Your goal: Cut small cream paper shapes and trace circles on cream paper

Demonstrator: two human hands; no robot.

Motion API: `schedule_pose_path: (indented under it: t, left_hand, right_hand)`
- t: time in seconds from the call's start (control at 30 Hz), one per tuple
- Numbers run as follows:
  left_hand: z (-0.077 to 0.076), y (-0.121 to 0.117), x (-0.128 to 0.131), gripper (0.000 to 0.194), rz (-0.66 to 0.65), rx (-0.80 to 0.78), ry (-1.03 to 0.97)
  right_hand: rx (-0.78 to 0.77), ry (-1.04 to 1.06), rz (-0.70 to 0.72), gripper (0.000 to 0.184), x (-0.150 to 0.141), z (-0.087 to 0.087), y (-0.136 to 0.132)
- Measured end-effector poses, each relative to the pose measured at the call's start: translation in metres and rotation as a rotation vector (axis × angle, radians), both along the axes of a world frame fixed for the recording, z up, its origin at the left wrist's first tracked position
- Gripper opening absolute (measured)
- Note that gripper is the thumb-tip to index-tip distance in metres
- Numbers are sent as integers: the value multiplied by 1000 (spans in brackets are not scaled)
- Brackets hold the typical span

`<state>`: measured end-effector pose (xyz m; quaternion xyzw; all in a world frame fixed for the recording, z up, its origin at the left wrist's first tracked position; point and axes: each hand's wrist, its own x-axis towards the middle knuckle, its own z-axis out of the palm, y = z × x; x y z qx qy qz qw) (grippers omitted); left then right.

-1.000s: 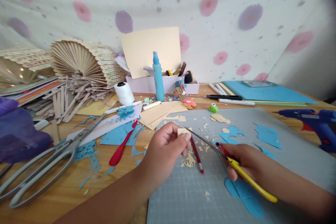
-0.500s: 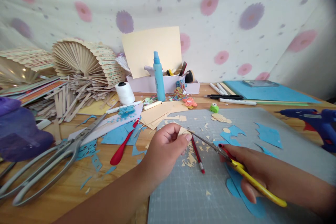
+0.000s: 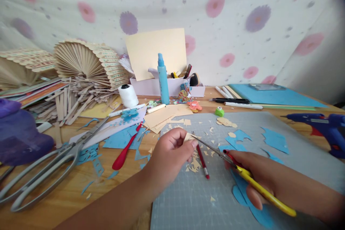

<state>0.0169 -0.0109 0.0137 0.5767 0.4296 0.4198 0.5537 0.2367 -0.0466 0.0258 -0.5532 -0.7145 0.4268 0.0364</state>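
Note:
A small piece of cream paper (image 3: 189, 137) is pinched between the thumb and fingers of my left hand (image 3: 175, 154). Scissors (image 3: 253, 181) with yellow and red handles are gripped in my right hand (image 3: 266, 172), their blades pointing left and meeting the paper's edge. Under the hands, a dark red pencil (image 3: 202, 161) lies on the grey cutting mat (image 3: 183, 201). Cream paper scraps (image 3: 194, 166) are scattered beside it. Blue paper pieces (image 3: 239, 194) lie beneath my right hand.
Large metal shears (image 3: 64, 158) and a red spatula-like tool (image 3: 124, 151) lie on the left. A blue spray bottle (image 3: 162, 81) and a thread spool (image 3: 128, 96) stand behind. A blue glue gun (image 3: 320, 122) rests at right. Cream paper discs (image 3: 225, 122) lie near a green punch (image 3: 219, 111).
Both hands stay almost in place. The scissor blades and the paper have shifted only slightly against each other.

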Motion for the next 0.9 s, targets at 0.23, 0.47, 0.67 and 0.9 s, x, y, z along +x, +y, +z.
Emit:
schedule_pose_path:
  t: [0.23, 0.47, 0.67, 0.9]
  left_hand:
    - [-1, 1, -1, 23, -26, -5, -12]
    - [1, 1, -2, 22, -46, -17, -49]
    - [0, 2, -3, 25, -31, -25, -43]
    - [0, 2, -4, 23, -89, -20, -36]
  right_hand:
    - [-5, 128, -1, 12, 0, -5, 2]
    - [127, 64, -6, 10, 3, -13, 7]
    - [184, 8, -33, 10, 5, -19, 10]
    - [152, -59, 46, 18, 6, -9, 5]
